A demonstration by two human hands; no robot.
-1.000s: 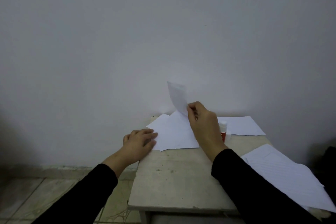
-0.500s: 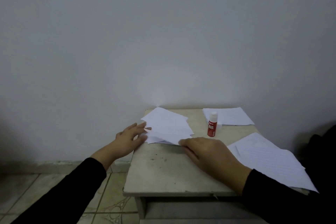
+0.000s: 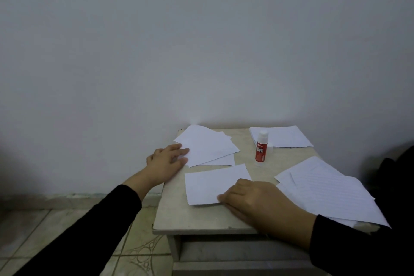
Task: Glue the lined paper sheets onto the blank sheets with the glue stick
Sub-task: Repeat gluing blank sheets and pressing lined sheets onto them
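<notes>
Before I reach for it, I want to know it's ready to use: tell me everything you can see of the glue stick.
The glue stick is a slim plastic tube with a red body, white lettering that reads glue stick, and a white cap, which is on. It stands upright on the pale table, toward the back and right of the middle. A stack of white sheets lies just behind it; whether they touch cannot be told. Neither hand touches it.

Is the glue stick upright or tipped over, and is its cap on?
Upright: the glue stick stands on its base on the table, white cap on top, no hand touching it.
</notes>
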